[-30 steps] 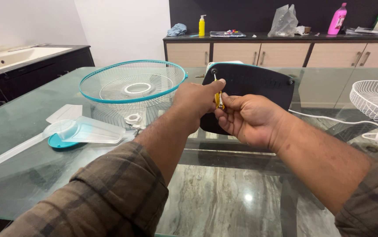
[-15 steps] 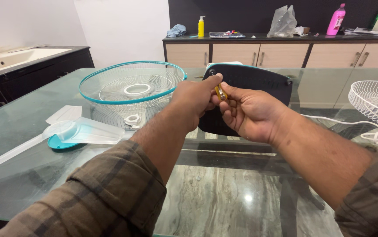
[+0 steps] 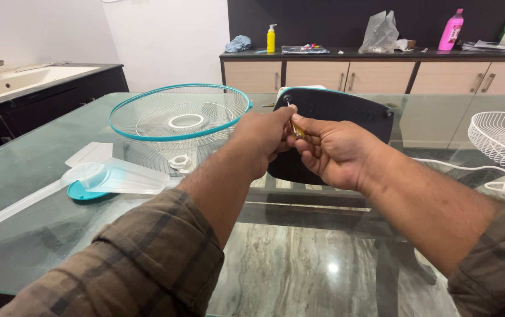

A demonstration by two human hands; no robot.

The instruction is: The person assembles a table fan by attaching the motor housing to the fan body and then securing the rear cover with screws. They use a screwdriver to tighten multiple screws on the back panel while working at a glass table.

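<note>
A dark blue fan base (image 3: 346,111) stands tilted on edge on the glass table (image 3: 41,176), its flat underside facing me. My right hand (image 3: 331,152) grips the yellow handle of a small screwdriver (image 3: 295,127); its metal shaft points up toward a screw at the base's upper left corner. My left hand (image 3: 261,141) is closed beside it, fingertips pinching the shaft near the tip. Both hands touch each other in front of the base.
A teal-rimmed wire fan guard (image 3: 180,114) lies at the left, with a clear fan blade on a teal hub (image 3: 103,179) and a white ring nut (image 3: 179,160) nearby. A white wire guard (image 3: 502,138) and white cord (image 3: 458,167) sit at the right. Sink counter left, cabinets behind.
The screwdriver handle has turned in my right hand and sits slightly higher; less of the yellow handle shows. Both hands stay at the base's upper left corner.
</note>
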